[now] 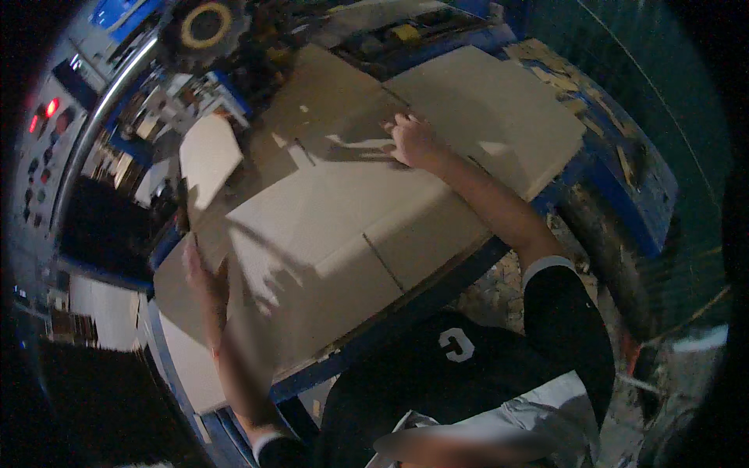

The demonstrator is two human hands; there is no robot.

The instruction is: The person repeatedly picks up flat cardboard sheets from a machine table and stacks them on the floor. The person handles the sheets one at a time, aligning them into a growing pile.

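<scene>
A large brown cardboard sheet with cut slots lies in front of me on a blue machine table. My left hand is at its left edge, slightly blurred, with thumb and fingers apart. Over the far part of the cardboard, my right hand has its fingers curled in; whatever may be between them is too small to make out. Pale scrap strips show just left of that hand. Both hands cast shadows on the board.
Loose cardboard scraps litter the blue table at the far right. A metal rail curves past a control panel with red lights at left. A dark wheel stands at the back. More offcuts lie below the table edge.
</scene>
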